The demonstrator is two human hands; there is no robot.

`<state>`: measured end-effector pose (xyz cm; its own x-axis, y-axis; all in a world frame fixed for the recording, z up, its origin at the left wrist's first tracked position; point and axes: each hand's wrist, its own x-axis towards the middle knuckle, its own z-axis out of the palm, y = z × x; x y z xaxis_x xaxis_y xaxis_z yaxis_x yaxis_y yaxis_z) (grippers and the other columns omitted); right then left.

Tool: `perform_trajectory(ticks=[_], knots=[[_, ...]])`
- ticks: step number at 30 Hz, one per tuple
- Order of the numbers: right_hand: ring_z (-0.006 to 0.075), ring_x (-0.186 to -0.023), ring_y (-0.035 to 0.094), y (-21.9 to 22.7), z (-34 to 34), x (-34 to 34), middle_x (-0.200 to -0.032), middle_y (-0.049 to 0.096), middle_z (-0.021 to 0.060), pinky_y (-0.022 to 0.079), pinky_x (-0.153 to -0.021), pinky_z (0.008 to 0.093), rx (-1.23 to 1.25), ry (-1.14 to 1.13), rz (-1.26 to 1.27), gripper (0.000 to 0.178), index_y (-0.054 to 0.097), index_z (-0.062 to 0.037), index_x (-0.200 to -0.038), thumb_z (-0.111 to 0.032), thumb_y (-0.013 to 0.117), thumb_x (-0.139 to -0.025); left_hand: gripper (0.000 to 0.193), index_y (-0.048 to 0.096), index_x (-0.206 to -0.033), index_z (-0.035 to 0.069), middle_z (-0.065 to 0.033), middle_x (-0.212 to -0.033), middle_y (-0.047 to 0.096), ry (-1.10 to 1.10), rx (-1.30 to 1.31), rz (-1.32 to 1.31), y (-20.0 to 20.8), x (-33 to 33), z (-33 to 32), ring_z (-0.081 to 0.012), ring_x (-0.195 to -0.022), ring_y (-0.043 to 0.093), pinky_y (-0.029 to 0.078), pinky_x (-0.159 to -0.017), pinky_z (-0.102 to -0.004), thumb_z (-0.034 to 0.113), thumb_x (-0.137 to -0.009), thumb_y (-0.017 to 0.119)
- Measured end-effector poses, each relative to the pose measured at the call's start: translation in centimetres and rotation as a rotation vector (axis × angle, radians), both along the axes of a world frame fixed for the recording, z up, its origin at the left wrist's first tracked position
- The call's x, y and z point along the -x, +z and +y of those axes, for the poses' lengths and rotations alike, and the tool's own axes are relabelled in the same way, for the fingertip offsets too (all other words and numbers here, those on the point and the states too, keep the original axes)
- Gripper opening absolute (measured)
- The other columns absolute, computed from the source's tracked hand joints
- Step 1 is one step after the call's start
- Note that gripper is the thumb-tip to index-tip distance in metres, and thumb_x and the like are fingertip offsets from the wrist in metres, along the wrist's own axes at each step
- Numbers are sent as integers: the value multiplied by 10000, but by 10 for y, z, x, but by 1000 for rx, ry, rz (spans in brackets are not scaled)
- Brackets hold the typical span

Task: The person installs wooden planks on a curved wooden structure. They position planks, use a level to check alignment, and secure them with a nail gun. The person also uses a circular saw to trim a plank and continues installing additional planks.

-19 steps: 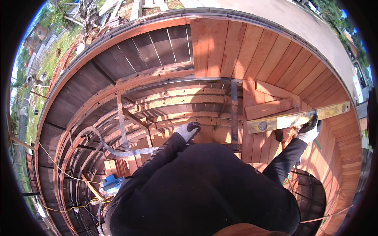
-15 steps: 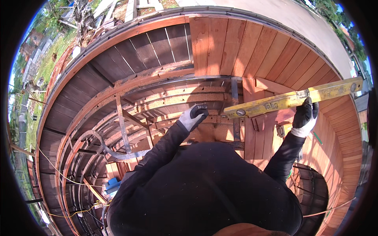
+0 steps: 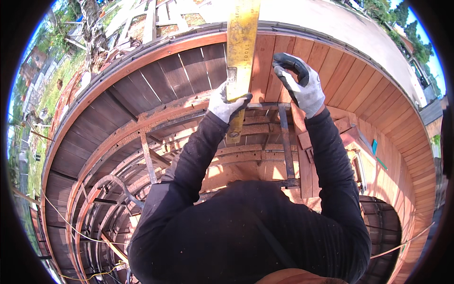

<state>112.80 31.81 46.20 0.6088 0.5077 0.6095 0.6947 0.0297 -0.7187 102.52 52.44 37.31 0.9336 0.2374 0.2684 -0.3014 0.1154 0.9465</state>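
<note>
A long yellow spirit level [image 3: 242,52] points away from me, its far end cut off by the top of the picture. My left hand [image 3: 223,104], in a white and dark grey glove, grips it toward its near end, with the thumb across the front. Behind it the level crosses the edge where dark planks [image 3: 191,66] meet reddish wooden boards [image 3: 328,71]. To the right, apart from the level, my gloved right hand [image 3: 302,85] is raised over those boards. Its fingers are curved with a gap to the thumb, and nothing is in it.
Curved timber ribs [image 3: 255,128] and a dark upright metal bar [image 3: 286,142] lie below my hands. Short wood offcuts [image 3: 347,135] and a small green piece [image 3: 374,146] rest at the right. An oval opening [image 3: 378,232] is at lower right. A thin cable [image 3: 75,213] hangs at left.
The level has passed from my right hand to my left and swung from lying crosswise to pointing away from me. My right hand has let go and moved left and farther away.
</note>
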Motion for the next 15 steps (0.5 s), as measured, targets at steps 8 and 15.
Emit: perform_trajectory(ticks=[8, 15], knots=[[338, -1305, 419, 19, 66, -119, -1387, 486, 144, 328, -1117, 429, 611, -360, -643, 684, 467, -183, -1400, -503, 677, -833, 357, 587, -1119, -16, -107, -993, 693, 189, 172, -49, 7, -64, 78, -178, -866, 683, 558, -796, -289, 6, -803, 749], [275, -1315, 425, 10, 86, -119, -1402, 492, 53, 297, -1138, 421, 818, -404, -635, 565, 490, -289, -1387, -470, 616, -866, 497, 600, -1141, 2, -49, -1009, 677, 270, 62, 59, -17, -97, 74, -117, -866, 639, 519, -793, -259, 126, -734, 855]])
